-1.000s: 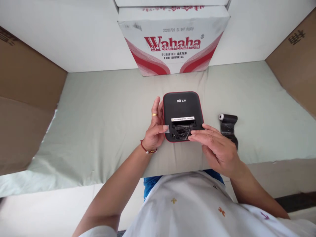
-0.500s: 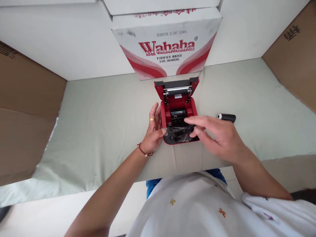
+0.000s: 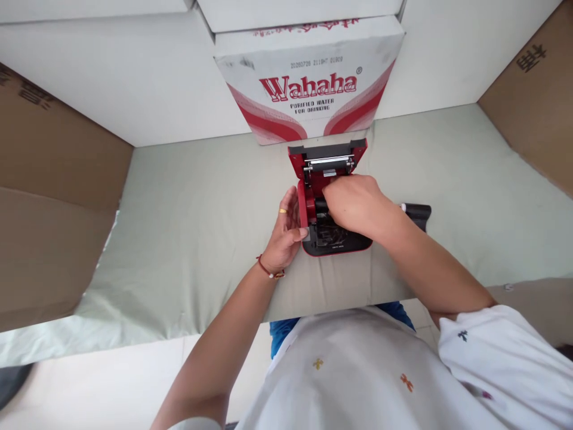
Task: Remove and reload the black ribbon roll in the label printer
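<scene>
A small red and black printer [image 3: 338,245] stands on the cloth with its lid [image 3: 329,156] tilted up and back. My left hand [image 3: 286,239] holds its left side, thumb on the front corner and fingers along the wall. Inside, a black roll [image 3: 320,206] shows partly, with dark shiny film in front of it. My right hand [image 3: 353,203] reaches down into the open compartment, fingers curled inward over the roll. The fingertips are hidden, so what they grip cannot be seen. Another black roll with a white core [image 3: 416,211] lies right of the printer, partly behind my right forearm.
A white and red Wahaha water carton [image 3: 313,89] stands just behind the printer, against white boxes. Brown cardboard boxes flank the table on the left [image 3: 58,197] and right [image 3: 532,101]. A pale green cloth [image 3: 192,227] covers the tabletop.
My right hand has moved from above the printer's front, fingers extended, up and back into its compartment with fingers curled down. My left hand keeps its hold. The whole view has shifted slightly.
</scene>
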Motion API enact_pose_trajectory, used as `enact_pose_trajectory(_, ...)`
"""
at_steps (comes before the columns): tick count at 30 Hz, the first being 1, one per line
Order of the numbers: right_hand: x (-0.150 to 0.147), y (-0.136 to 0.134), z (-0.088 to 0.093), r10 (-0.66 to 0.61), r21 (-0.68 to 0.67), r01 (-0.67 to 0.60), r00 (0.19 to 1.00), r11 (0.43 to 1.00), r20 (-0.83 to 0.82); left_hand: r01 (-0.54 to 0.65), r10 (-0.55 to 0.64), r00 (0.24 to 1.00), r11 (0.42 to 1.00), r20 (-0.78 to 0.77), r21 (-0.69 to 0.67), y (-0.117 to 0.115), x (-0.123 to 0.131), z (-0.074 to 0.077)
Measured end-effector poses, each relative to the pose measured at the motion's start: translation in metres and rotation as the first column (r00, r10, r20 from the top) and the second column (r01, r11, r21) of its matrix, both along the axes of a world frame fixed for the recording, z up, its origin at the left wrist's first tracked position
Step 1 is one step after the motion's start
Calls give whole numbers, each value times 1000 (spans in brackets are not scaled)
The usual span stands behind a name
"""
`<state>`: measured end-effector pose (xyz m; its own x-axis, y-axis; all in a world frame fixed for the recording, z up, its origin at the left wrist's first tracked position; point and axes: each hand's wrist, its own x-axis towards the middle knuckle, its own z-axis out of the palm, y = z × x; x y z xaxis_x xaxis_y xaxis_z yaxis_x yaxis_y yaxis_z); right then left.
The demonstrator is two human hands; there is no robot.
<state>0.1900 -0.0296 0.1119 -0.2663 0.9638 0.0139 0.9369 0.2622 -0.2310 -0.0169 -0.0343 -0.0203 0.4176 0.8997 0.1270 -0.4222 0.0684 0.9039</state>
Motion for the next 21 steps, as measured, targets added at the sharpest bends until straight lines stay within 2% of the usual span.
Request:
enact_pose_trajectory(2,5,-12,9,-16,-16,16,999,1000,39,7,-7,1000,1000,6,-8,-1,1,1)
enact_pose_trajectory(5,20,-35,33,-31,-17,32,997,999,66,40,-40,999,999,16,-9,-2,2,4)
enact_pose_trajectory(9,53,-67,68,-82,-28,79,983,997,-164,51,-49,998,998,41,-40,-2,3,6)
enact_pose_trajectory(12,84,-87,77,-277,-57,274,901,960,-334,48,-46,998,998,41,-41,-2,4,8)
enact_pose_trajectory(15,108,-92,57,-419,-133,397,864,908,-280,63,-61,997,997,45,-43,-2,4,11)
enact_pose_trajectory(18,115,-88,23,-349,-227,303,916,926,-201,58,-56,997,997,47,-46,-2,4,12)
enact_pose_trajectory(21,120,-87,-4,-273,-182,234,936,955,-225,45,-43,998,998,38,-45,-1,3,12)
